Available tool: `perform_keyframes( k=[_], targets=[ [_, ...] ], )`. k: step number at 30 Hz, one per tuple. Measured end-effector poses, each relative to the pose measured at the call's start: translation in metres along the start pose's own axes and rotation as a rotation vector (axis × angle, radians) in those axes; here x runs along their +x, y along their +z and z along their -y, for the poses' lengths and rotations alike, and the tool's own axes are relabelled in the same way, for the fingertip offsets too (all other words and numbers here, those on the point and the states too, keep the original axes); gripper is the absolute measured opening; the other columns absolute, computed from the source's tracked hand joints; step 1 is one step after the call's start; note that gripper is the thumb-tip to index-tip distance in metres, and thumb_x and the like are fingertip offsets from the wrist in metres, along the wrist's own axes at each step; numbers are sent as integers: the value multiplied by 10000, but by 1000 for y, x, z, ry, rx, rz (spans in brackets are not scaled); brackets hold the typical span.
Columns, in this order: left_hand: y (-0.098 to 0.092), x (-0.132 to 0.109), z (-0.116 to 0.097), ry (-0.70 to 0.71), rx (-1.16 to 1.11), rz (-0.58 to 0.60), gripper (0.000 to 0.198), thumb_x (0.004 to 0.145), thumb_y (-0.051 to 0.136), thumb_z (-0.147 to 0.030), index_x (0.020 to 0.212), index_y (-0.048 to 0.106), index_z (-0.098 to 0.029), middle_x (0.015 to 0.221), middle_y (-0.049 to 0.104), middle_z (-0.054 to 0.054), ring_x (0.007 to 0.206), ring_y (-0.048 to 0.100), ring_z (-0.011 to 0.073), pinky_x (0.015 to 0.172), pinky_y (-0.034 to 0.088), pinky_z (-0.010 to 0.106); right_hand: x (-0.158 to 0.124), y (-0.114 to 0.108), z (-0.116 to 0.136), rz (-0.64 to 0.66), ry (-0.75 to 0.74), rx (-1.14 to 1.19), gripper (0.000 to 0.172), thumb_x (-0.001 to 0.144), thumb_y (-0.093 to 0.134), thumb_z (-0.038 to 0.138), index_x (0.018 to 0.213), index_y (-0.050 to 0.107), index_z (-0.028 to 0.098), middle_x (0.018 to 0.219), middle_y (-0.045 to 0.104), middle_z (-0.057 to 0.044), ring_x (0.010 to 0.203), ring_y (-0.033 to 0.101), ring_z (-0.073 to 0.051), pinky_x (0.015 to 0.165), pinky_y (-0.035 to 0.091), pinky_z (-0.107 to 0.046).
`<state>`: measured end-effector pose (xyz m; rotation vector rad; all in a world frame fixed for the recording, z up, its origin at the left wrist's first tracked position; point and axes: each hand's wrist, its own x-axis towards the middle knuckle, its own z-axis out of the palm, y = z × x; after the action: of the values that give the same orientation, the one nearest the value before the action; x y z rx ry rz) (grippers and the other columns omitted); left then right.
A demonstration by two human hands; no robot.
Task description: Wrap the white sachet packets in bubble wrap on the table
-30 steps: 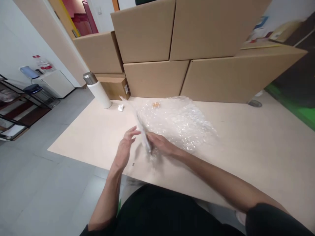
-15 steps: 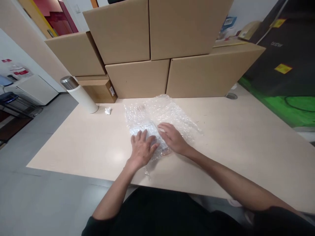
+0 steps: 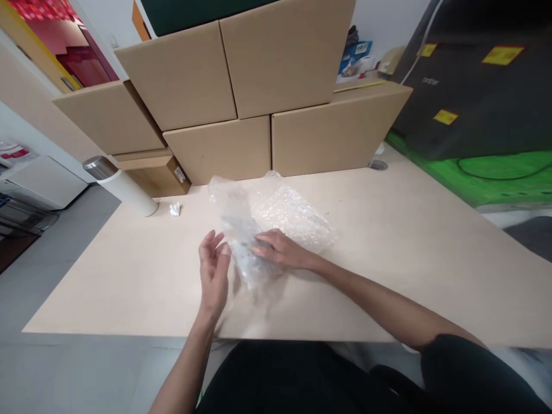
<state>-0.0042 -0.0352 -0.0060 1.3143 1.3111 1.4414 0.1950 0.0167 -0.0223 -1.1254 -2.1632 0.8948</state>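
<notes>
Since there's only the head view, clock is centred on the item, 12 pointing away from the person.

Item: flat pale-grey rectangular item in clear plastic bubble wrap (image 3: 242, 230), over the pale wood-tone tabletop (image 3: 388, 247), just left of view centre. Looks tilted; lower end is blurred, can't tell if it touches the table. Contents unreadable.

Right hand (image 3: 279, 250) comes in between 3 and 4 o'clock: fingers across the item's face, gripping it near that edge; thumb hidden. Left hand (image 3: 213, 273) at 8: loosely curled, thumb and fingers apart, holding nothing. Thumb tip is at the wrap's edge; contact can't be confirmed.

Loose sheet of clear, shiny bubble wrap (image 3: 298, 218) spreads flat at 2, right beside the item. Can't tell if the two are joined.

At 10: crumpled white scrap (image 3: 175, 209), then white cylindrical bottle with steel cap (image 3: 131, 192), small brown cardboard box (image 3: 150, 177) behind it. Big tan cardboard boxes (image 3: 219, 150) stacked at 12.

Handling, my judgement: let the right hand carry the weight, left just steady the 9 o'clock edge. Film likely slips on itself, so press flat-fingered and smooth outward. Don't squeeze the middle; a thin item could flex. Watch the loose sheet for snags.
</notes>
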Motion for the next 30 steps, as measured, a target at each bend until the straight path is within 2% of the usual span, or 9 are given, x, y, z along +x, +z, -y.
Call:
perform_keyframes(
  k=[3, 6, 10, 12, 15, 18, 22, 25, 30],
  targets=[
    [30, 7, -10, 136, 3, 193, 448, 975, 501, -417, 1387, 397, -275, 1512, 410, 112, 1364, 451, 234, 1118, 397, 409, -4, -22, -12, -93, -55, 24, 376, 943, 446, 508, 1082, 696, 265, 1198, 682, -66, 1206, 553, -290, 1071, 339, -478],
    [60, 20, -10, 231, 103, 400, 477, 1005, 435, -413, 1447, 352, -254, 1589, 308, 108, 1458, 326, 245, 1189, 299, 434, -16, -42, -26, -232, -46, -87, 386, 932, 452, 461, 1129, 698, 238, 1244, 657, -107, 1226, 537, -297, 1086, 327, -503],
    [99, 34, 7, 357, 244, 617, 565, 1007, 409, -430, 1501, 260, -201, 1610, 261, 148, 1501, 232, 261, 1227, 201, 478, -37, -59, -47, -431, 160, -266, 484, 808, 581, 430, 1225, 663, 197, 1397, 535, -148, 1288, 437, -373, 1072, 326, -576],
    [118, 38, 21, 425, 302, 682, 565, 1000, 413, -424, 1489, 271, -177, 1619, 224, 177, 1512, 192, 278, 1223, 191, 513, -45, -64, -59, -508, 274, -208, 579, 738, 624, 386, 1279, 621, 180, 1467, 465, -154, 1335, 379, -391, 1094, 298, -582],
    [140, 39, 42, 463, 381, 716, 529, 984, 431, -400, 1449, 318, -174, 1607, 240, 203, 1508, 196, 306, 1195, 229, 568, -49, -68, -74, -591, 441, 129, 588, 749, 588, 387, 1297, 575, 175, 1432, 503, -151, 1315, 432, -337, 1099, 328, -513],
    [151, 38, 54, 479, 449, 697, 514, 968, 461, -358, 1432, 322, -185, 1583, 288, 206, 1497, 229, 317, 1181, 248, 588, -41, -72, -84, -611, 540, 358, 550, 813, 509, 503, 1243, 577, 166, 1272, 617, -138, 1151, 568, -282, 986, 441, -435],
    [152, 38, 56, 486, 447, 651, 566, 935, 531, -316, 1420, 276, -174, 1568, 254, 219, 1501, 199, 323, 1177, 265, 573, -15, -76, -87, -575, 541, 468, 478, 714, 640, 568, 972, 641, 166, 925, 691, -65, 888, 625, -225, 772, 497, -324],
    [150, 39, 56, 490, 418, 637, 582, 878, 613, -271, 1364, 303, -191, 1508, 300, 201, 1486, 213, 330, 1158, 294, 571, 7, -77, -82, -518, 535, 542, 392, 622, 760, 511, 744, 602, 173, 667, 624, -7, 710, 586, -181, 634, 466, -278],
    [145, 39, 57, 489, 382, 648, 531, 844, 664, -285, 1284, 381, -196, 1381, 404, 181, 1383, 362, 316, 1109, 365, 521, 26, -81, -71, -418, 533, 691, 343, 555, 842, 356, 697, 594, 165, 591, 620, -2, 612, 575, -159, 559, 452, -262]
  ],
)
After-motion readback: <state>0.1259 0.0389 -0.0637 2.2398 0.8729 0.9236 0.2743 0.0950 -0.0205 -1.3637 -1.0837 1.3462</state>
